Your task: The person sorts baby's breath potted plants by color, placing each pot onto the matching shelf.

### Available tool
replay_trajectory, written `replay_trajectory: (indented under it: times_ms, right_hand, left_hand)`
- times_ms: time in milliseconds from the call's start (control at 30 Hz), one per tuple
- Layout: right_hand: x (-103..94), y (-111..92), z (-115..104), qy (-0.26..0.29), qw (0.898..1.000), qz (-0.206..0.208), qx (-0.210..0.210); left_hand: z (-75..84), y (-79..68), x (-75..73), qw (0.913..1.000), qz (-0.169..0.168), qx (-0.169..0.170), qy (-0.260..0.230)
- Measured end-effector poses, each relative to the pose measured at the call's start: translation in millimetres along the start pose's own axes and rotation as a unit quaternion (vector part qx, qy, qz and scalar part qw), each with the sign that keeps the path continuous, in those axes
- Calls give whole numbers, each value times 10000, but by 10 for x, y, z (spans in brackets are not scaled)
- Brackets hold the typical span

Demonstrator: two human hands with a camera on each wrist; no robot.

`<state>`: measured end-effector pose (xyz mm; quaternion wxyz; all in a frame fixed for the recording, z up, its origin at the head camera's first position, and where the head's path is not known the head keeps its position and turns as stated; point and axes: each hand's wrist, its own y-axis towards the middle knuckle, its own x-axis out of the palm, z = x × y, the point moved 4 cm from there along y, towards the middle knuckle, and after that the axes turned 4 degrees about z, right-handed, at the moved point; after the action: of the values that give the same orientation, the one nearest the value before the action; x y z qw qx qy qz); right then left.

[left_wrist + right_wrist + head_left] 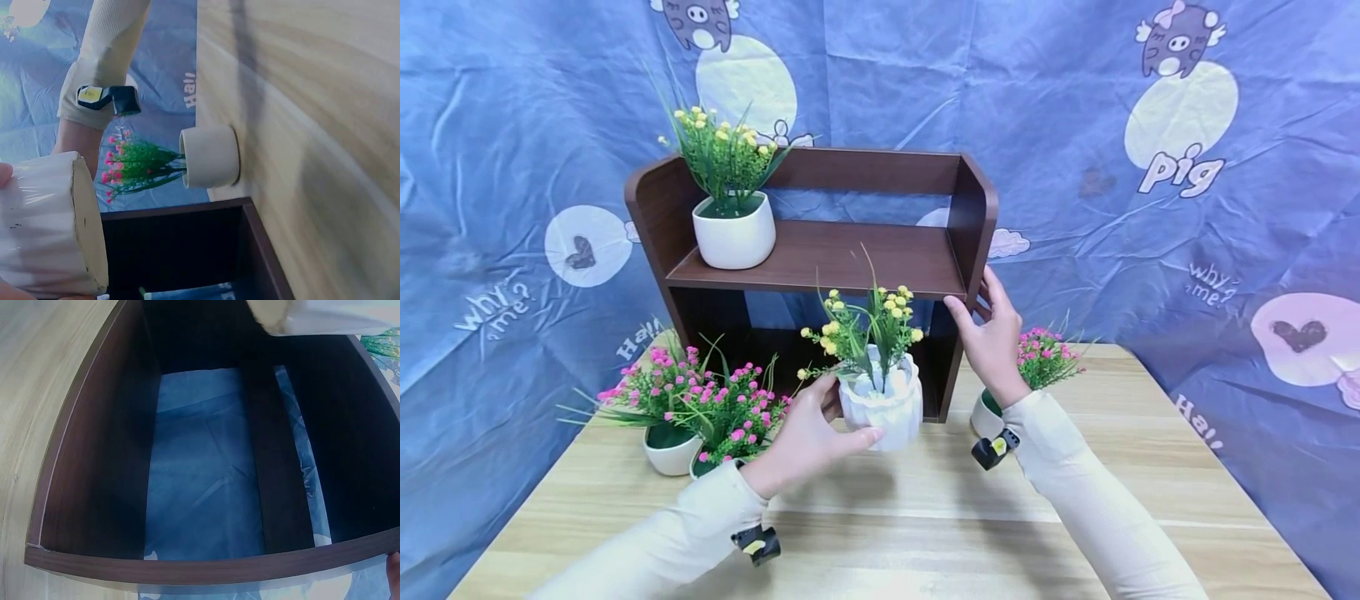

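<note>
My left hand [816, 437] grips a white fluted flower pot [897, 417] with yellow flowers, thumb across its front. The pot is raised above the table, before the lower compartment of a dark brown wooden shelf [865, 250]. Its pale underside [90, 225] shows in the left wrist view. My right hand [996, 337] holds the shelf's right side panel, thumb at the front edge and fingers on the outer face. In the right wrist view the held pot [337, 317] hangs at the top, and only a fingertip of the right hand shows.
A white pot [733, 233] with yellow flowers stands on the upper board's left end. Pink-flowered pots [672, 450] stand left of the shelf, and another pink-flowered pot [985, 417] stands at its right, partly behind my right wrist. A blue patterned cloth [1075, 250] hangs behind the wooden table [1150, 467].
</note>
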<state>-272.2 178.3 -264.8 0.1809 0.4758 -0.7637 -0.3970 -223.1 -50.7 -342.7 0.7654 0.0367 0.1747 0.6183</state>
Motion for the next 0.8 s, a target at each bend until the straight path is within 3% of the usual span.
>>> replay_trajectory:
  times_ms: [367,800]
  right_hand:
    - [-3,-2,4,-39,10000,-7,15]
    - [-13,1,3,-79,10000,-24,16]
  left_hand:
    - [229,158,-180,9994,86,226,228]
    - [503,271,-311,9975,158,674,-124]
